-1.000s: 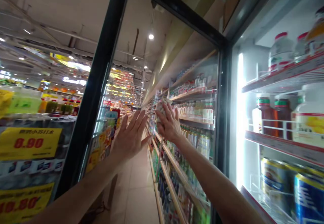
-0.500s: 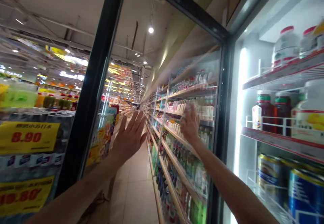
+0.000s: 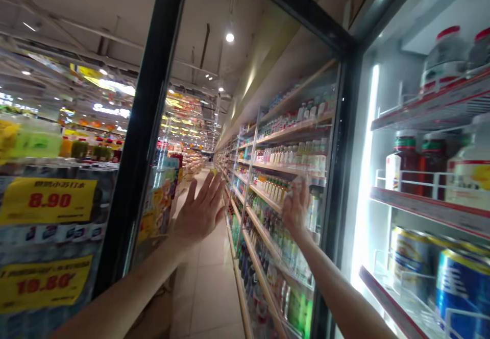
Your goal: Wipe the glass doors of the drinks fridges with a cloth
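My left hand (image 3: 199,214) and right hand (image 3: 296,209) raised at one glass door (image 3: 233,124).
My left fingers stand straight and apart; my right ones blur against one pale cloth (image 3: 300,182) before the glass, so I cannot tell whether they grip. On my right, two dark bottles (image 3: 403,163) with green caps share a cooler shelf (image 3: 429,203); on my left hang two yellow price signs (image 3: 49,201). Stocked shelves (image 3: 266,199) recede beyond the glass.
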### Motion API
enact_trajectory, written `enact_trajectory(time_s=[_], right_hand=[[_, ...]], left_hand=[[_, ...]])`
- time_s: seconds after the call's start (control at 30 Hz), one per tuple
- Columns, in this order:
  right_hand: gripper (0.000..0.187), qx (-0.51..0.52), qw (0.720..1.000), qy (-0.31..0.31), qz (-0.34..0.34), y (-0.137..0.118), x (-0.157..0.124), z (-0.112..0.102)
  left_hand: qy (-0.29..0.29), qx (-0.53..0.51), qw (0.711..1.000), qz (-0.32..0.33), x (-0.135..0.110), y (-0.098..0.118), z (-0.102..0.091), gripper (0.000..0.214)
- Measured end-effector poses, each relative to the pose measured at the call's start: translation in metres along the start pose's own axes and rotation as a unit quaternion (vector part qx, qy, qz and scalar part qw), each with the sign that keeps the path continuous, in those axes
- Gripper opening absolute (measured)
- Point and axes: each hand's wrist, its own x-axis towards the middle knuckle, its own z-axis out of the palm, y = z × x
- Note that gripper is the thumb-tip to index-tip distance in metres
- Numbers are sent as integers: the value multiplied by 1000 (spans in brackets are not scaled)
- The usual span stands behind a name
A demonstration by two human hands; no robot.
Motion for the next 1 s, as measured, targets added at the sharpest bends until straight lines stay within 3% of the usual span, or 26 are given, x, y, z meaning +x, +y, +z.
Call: enact_trajectory(time_s=[0.1,0.17,0.23,0.3,0.37,0.43,0.47,0.53,0.63,0.7,0.73,0.8,0.9,0.93,1.0], right_hand=[[54,52,972,-26,-226,-70,-28,10],[53,66,958,-42,-277,-81,-40,11],[50,43,976,-35,-211,-56,-46,7],[49,3,998,-5,-59,-10,-48,1],[51,-29,995,34,89,30,-48,-4],[54,-44,983,59,169,42,-51,-5],[54,-43,983,57,171,36,-55,-3],[53,-27,994,29,106,3,-67,2],[55,24,995,-27,-97,-53,-87,10],[55,42,983,-40,-176,-62,-96,12],[54,39,983,-38,-174,-54,-99,11],[52,10,996,-23,-84,-21,-101,5],[51,-45,989,19,140,36,-100,-5],[53,-55,980,30,190,46,-101,-7],[55,-60,973,34,220,43,-104,-6]], left_hand=[[-2,-9,1000,-13,-15,9,5,68],[-6,-18,1000,-16,-30,17,8,67],[-12,-23,1000,-9,-42,25,8,65],[-22,-18,1000,-5,-49,29,7,66],[-33,-13,999,-3,-50,30,5,68],[-39,-12,999,-2,-48,29,5,69],[-40,-12,999,-2,-47,28,5,69],[-42,-15,999,-1,-46,27,8,69],[-42,-22,999,0,-47,25,12,72],[-40,-27,999,-1,-48,24,14,72],[-41,-29,999,-1,-48,24,14,72],[-44,-30,999,1,-48,24,14,71],[-48,-24,999,6,-47,24,14,69],[-47,-20,999,7,-47,24,15,68],[-39,-13,999,10,-46,23,16,64]])
